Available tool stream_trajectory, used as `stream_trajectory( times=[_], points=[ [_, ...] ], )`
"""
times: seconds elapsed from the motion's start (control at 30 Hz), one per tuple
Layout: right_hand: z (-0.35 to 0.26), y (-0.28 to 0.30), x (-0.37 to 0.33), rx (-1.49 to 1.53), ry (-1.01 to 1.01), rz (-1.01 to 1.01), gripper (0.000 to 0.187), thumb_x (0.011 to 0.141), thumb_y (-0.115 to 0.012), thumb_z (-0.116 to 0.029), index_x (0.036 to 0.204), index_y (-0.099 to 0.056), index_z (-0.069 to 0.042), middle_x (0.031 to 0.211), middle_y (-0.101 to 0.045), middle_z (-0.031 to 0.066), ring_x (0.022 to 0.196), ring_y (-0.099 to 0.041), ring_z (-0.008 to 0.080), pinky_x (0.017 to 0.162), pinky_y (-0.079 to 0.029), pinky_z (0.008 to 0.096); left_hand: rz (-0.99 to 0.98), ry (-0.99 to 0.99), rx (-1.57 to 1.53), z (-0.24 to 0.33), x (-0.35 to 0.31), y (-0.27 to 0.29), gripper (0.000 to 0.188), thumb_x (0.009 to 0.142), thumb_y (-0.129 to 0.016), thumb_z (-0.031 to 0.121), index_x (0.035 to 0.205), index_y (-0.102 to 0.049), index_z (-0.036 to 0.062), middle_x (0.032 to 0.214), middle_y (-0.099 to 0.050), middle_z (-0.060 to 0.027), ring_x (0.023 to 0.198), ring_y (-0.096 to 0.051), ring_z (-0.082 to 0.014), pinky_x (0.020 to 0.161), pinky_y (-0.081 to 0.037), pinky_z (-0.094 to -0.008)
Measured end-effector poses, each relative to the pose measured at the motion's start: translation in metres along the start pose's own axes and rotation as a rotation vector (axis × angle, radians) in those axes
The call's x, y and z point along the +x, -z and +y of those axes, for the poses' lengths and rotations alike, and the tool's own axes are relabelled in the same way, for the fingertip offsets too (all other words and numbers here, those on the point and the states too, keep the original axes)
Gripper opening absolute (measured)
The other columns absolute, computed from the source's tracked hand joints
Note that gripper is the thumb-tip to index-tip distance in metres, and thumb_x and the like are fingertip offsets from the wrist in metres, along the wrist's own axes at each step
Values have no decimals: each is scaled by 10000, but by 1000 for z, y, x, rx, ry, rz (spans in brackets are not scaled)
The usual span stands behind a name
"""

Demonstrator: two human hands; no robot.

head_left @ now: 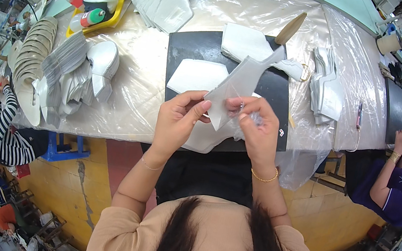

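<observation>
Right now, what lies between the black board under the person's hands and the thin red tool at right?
In the head view, a stack of white shaped pieces lies between the black board and the red tool, on clear plastic sheeting.

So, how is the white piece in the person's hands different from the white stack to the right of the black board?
The white piece is held up, tilted, by the left hand; the white stack lies on the plastic-covered table. The white piece looks thin and single, while the white stack shows many layered edges. Both are whitish.
</observation>
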State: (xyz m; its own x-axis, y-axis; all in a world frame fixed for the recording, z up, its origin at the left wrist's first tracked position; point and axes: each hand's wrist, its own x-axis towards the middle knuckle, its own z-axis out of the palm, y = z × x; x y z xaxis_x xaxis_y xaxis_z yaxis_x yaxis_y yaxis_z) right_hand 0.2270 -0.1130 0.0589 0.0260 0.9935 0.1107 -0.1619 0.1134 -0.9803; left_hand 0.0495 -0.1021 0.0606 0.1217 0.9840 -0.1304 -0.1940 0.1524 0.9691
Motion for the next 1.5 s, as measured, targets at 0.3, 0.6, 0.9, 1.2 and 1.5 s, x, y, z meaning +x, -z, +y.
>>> stream_trajectory(
  times=[0.3,0.6,0.9,1.2,1.5],
  points=[
    [-5,16,7,4,-82,8,276,856,-730,-188,914,-495,-54,821,-581,57,735,-550,133,713,-479,281,98,-253,304,8,-1,6,162,934,-652,48,1064,-693,-38,845,-638,-51,662,-534,-79,588,-430,-223],
    [-36,63,-3,-729,-254,-86,309,744,-842,-145,838,-565,-47,762,-569,-23,733,-506,67,633,-437,231,53,-244,507,15,-16,31,168,937,-643,24,1081,-685,-51,869,-606,-10,760,-507,-68,662,-404,-202],
    [-54,136,-33,-241,15,437,166,843,-556,92,791,-454,-28,939,-633,138,687,-590,170,652,-496,281,45,126,360,-14,-25,53,245,942,-664,86,1147,-661,-48,883,-626,8,680,-496,-22,567,-396,-179],
    [-71,175,-32,-141,314,686,255,772,-470,178,810,-393,-62,868,-586,121,560,-465,127,537,-392,229,60,54,658,-18,-15,64,295,895,-704,138,1122,-678,-48,935,-661,-106,731,-591,-164,707,-487,-265],
    [-43,119,-24,-203,183,539,224,812,-501,138,962,-481,-27,897,-592,101,581,-456,94,528,-377,216,305,-253,1156,-33,65,60,572,740,-843,320,1156,-653,-23,1015,-614,-149,862,-612,-282,760,-494,-376]
  ],
)
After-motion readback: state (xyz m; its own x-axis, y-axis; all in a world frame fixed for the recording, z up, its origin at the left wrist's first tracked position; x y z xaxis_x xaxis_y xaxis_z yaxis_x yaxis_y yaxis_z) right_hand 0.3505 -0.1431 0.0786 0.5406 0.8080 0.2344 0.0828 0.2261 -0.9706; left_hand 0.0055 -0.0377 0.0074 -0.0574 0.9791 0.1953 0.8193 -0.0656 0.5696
